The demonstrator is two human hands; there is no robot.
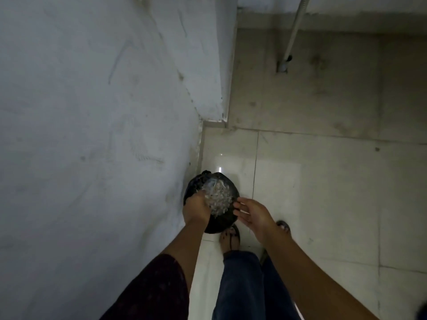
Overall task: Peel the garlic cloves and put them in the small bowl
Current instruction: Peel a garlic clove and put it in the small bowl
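Note:
I am standing and looking down at a black bin lined with a black bag, on the floor against the wall. My left hand grips the rim of a clear bowl tilted over the bin's mouth. Pale garlic skins fill the bowl; whether any are falling is too blurred to tell. My right hand hovers just right of the bowl with fingers spread and straight, holding nothing. No peeled cloves are visible.
A scuffed white wall fills the left side. Glossy floor tiles spread to the right. A metal pipe runs down to the floor at the top right. My sandalled feet stand just below the bin.

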